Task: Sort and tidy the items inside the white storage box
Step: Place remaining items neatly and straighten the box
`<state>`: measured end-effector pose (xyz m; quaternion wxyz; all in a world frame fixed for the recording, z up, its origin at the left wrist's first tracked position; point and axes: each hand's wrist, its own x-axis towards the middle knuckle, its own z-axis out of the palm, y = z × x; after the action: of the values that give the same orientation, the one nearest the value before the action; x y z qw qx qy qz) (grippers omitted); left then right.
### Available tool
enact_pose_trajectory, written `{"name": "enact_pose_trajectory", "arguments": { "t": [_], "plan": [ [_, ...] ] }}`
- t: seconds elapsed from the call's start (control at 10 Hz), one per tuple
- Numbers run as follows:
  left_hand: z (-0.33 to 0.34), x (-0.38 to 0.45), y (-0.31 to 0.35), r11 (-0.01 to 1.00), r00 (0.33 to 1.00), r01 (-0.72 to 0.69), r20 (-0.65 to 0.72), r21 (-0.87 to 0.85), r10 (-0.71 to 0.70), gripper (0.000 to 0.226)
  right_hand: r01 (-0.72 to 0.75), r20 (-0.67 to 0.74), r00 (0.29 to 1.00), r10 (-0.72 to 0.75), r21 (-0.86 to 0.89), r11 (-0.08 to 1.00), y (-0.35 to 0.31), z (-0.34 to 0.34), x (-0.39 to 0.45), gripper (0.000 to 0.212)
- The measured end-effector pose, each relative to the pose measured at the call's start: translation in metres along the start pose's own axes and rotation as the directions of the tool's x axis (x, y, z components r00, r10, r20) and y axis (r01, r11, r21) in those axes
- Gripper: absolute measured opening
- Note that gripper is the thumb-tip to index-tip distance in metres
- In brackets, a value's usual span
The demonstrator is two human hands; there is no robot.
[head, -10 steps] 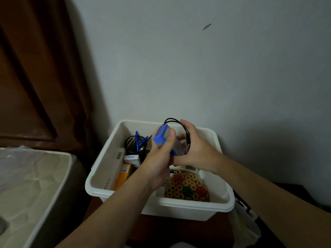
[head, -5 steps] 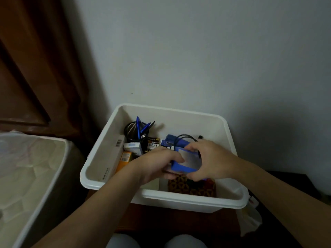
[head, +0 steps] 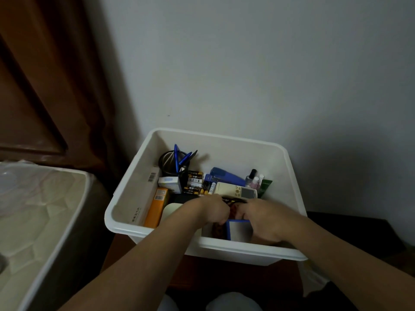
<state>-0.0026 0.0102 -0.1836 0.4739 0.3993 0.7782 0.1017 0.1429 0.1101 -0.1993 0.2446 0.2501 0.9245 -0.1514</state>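
Note:
The white storage box (head: 226,248) stands against the wall on a low wooden stand. Both my hands are down inside its near end. My left hand (head: 211,211) and my right hand (head: 262,217) close together on a small blue-edged box (head: 238,230), which stands upright by the near wall, beside a patterned woven item (head: 219,230). Behind my hands lie a cream remote with a screen (head: 235,189), a blue stapler (head: 226,176), batteries (head: 195,181), nail polish bottles (head: 254,179), a black pen cup with blue pens (head: 174,162) and an orange carton (head: 157,206).
A mattress wrapped in plastic (head: 38,221) is at the left, close to the box. A brown wooden door (head: 45,75) stands behind it. A grey wall backs the box. A dark surface (head: 359,232) lies at the right.
My hands brought the blue-edged box down from above the storage box to its near end. The view tilted lower, and the remote, stapler and bottles came into sight.

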Motion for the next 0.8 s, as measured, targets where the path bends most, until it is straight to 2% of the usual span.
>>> {"name": "enact_pose_trajectory", "arguments": {
  "t": [0.1, 0.2, 0.3, 0.4, 0.6, 0.7, 0.8],
  "plan": [
    [0.002, 0.001, -0.006, 1.000, 0.998, -0.005, 0.058, -0.002, 0.005, 0.013, -0.036, 0.009, 0.999, 0.036, 0.013, 0.999, 0.001, -0.001, 0.000, 0.055],
    [0.006, 0.007, -0.012, 0.999, 0.998, -0.006, 0.060, 0.038, 0.004, 0.034, -0.053, 0.044, 0.998, 0.051, 0.033, 0.998, 0.001, -0.004, -0.003, 0.073],
    [0.003, 0.006, -0.015, 0.999, 1.000, -0.002, 0.031, 0.036, 0.000, 0.035, -0.074, 0.068, 0.995, 0.072, 0.038, 0.997, 0.000, -0.007, -0.005, 0.064],
    [0.003, 0.005, -0.016, 0.998, 0.992, 0.019, 0.123, 0.060, -0.026, 0.035, -0.120, -0.022, 0.993, 0.120, -0.020, 0.993, -0.003, -0.006, -0.005, 0.052],
    [0.003, 0.003, -0.018, 0.993, 0.979, 0.028, 0.198, 0.112, -0.050, 0.045, -0.165, -0.088, 0.983, 0.160, -0.057, 0.985, -0.004, -0.004, -0.003, 0.055],
    [0.002, 0.005, -0.019, 0.990, 0.972, 0.025, 0.227, 0.138, -0.057, 0.051, -0.182, -0.252, 0.957, 0.147, -0.123, 0.976, -0.005, -0.002, -0.001, 0.045],
    [0.002, 0.005, -0.019, 0.986, 0.959, 0.020, 0.275, 0.164, -0.066, 0.059, -0.067, -0.342, 0.937, 0.067, 0.011, 0.998, -0.004, -0.002, 0.003, 0.040]
  ]
}}
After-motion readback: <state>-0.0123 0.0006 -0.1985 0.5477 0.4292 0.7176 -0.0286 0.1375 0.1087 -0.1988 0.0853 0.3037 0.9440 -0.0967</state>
